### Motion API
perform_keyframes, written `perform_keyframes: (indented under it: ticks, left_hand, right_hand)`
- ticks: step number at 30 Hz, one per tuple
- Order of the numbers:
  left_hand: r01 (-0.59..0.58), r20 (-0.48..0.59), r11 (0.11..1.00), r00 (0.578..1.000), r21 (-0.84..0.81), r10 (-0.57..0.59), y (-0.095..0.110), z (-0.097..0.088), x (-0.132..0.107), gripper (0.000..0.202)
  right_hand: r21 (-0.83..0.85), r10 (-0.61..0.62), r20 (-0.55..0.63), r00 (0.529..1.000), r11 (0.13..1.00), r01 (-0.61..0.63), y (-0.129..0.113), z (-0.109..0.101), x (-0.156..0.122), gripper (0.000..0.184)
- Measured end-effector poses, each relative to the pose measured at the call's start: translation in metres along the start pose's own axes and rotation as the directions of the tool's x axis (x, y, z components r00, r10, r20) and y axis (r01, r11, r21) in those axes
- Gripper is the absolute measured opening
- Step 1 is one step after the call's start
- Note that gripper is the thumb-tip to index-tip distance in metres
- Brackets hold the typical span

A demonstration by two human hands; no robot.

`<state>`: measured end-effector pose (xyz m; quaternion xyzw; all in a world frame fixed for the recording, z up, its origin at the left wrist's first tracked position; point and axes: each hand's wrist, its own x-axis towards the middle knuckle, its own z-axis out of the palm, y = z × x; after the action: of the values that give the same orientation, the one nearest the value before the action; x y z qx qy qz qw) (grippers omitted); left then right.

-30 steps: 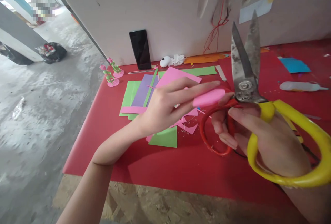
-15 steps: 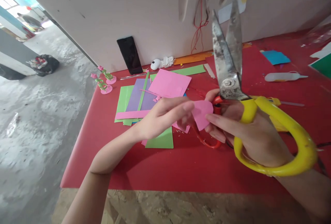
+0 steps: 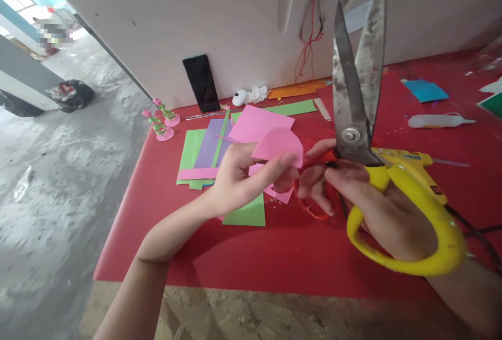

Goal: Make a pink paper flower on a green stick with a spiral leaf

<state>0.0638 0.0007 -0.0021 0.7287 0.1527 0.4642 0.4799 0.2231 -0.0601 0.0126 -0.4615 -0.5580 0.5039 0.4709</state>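
Pinched between thumb and fingers, a pink paper piece (image 3: 280, 145) with a curved edge is in my left hand (image 3: 243, 178), above the table. My right hand (image 3: 392, 214) is hooked through the yellow handle of large metal scissors (image 3: 351, 135), whose blades point up and stand apart. Its fingertips are close to the pink piece but look apart from it. Under the left hand lie sheets of paper: a pink square (image 3: 261, 120), a purple sheet (image 3: 209, 144) and green paper (image 3: 245, 212). Red handles of another tool (image 3: 314, 212) show partly behind my right fingers.
Two small paper flowers on round bases (image 3: 163, 133) stand at the red table's (image 3: 157, 235) left edge. A black phone (image 3: 202, 83) leans on the wall. To the right are a yellow glue gun (image 3: 421, 165) with a cord, a glue bottle (image 3: 441, 120) and blue paper (image 3: 425, 90).
The pink piece has passed from both hands' fingers into my left hand alone and has turned. My right fingers have drawn off it, and the scissors have tilted and shifted slightly.
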Motion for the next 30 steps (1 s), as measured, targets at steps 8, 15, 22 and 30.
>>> perform_keyframes:
  ticks: [8,15,22,30]
  left_hand:
    - [-0.112,-0.249,0.988,0.959,0.104,0.134,-0.004,0.0,0.001,0.028]
    - [-0.118,-0.285,0.987,0.947,0.11,0.146,-0.002,0.002,0.003,0.028]
    - [-0.148,-0.298,0.97,0.933,0.193,0.202,-0.003,0.002,0.004,0.029]
    - [-0.151,-0.269,0.965,0.941,0.214,0.207,-0.004,0.005,0.003,0.031]
  right_hand:
    - [-0.378,0.038,-0.053,0.998,0.924,-0.056,0.022,0.009,-0.011,0.024]
    - [-0.495,0.008,-0.029,1.0,0.869,-0.021,0.023,0.013,-0.015,0.026]
    - [-0.523,-0.024,-0.03,0.999,0.852,0.004,0.022,0.014,-0.014,0.025]
    - [-0.546,-0.106,-0.003,0.994,0.833,0.087,0.034,0.011,-0.017,0.032]
